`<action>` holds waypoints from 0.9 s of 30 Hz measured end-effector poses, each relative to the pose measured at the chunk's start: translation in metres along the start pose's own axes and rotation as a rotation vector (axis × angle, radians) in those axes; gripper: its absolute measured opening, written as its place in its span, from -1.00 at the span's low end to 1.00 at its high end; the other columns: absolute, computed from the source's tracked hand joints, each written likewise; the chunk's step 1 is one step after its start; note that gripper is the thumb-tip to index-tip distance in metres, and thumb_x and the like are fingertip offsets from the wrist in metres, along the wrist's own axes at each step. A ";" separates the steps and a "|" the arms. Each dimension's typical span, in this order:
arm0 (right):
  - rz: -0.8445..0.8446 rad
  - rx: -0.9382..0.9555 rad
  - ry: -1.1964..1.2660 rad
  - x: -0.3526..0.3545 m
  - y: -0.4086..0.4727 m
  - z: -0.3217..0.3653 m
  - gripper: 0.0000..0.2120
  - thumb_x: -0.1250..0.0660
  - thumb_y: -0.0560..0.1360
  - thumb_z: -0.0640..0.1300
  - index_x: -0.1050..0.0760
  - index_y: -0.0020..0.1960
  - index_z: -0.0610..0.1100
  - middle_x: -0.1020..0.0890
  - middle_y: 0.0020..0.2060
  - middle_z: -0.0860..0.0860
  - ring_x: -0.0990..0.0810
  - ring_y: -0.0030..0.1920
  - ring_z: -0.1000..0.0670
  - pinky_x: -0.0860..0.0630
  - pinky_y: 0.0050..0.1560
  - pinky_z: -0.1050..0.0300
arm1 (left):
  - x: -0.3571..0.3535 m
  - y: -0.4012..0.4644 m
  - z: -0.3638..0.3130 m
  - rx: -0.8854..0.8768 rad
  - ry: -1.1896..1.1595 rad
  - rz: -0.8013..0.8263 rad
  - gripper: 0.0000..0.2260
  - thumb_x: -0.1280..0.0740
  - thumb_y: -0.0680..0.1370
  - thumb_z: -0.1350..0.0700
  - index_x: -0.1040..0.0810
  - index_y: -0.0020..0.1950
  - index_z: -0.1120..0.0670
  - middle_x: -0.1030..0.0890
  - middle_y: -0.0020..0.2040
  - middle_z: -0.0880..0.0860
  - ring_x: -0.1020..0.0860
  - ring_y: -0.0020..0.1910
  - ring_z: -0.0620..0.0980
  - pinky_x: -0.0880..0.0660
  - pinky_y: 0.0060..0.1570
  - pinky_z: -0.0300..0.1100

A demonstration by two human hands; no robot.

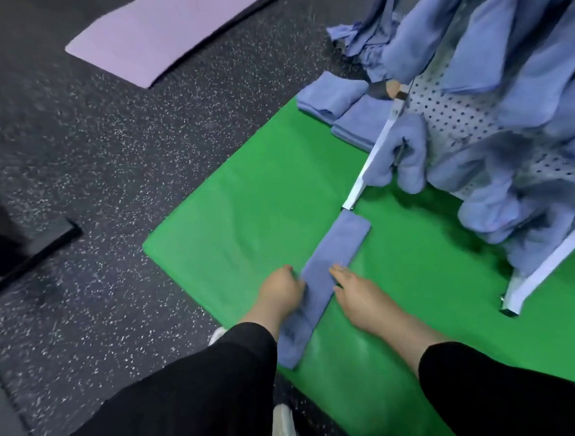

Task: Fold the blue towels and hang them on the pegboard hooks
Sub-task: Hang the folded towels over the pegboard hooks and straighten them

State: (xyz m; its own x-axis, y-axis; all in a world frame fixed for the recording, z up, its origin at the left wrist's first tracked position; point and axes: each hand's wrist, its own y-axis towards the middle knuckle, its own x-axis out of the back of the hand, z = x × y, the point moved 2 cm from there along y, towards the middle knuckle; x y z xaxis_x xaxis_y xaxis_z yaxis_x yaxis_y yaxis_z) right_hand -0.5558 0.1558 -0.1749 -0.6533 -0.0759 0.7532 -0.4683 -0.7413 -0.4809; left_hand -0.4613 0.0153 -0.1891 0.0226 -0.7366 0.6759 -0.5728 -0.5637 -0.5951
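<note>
My left hand [281, 290] pinched the towel [326, 275] edge at lower middle, my right hand [356, 291] lay flat, so I should fold evenly.

Both arms in black sleeves reach forward and down. The left hand [281, 289] is curled at the fingers. The right hand [356, 292] lies flat, fingers straight.

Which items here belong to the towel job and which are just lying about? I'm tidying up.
Job: towel strip under left hand and right hand; folded towels; pegboard; hung towels; green mat.
Lying about: purple mat; white shoe.
</note>
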 end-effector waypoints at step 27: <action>-0.233 -0.089 0.068 0.150 -0.092 -0.016 -0.47 -0.45 0.43 0.24 -0.52 0.28 -0.02 -0.59 0.14 -0.01 -0.56 0.17 -0.06 -0.49 0.16 0.06 | 0.014 -0.101 -0.152 -0.109 -1.496 0.736 -0.40 0.02 0.67 -0.28 -0.53 0.22 0.19 -0.63 -0.03 0.12 -0.56 -0.31 -0.05 -0.52 -0.24 -0.17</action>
State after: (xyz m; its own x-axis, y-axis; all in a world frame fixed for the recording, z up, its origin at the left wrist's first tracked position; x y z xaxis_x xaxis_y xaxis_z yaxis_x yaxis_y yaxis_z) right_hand -0.6201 0.2233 -0.0250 -0.5586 0.1371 0.8180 -0.6596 -0.6714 -0.3379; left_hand -0.5282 0.1187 -0.0535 0.4144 -0.5346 -0.7366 -0.8648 0.0208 -0.5017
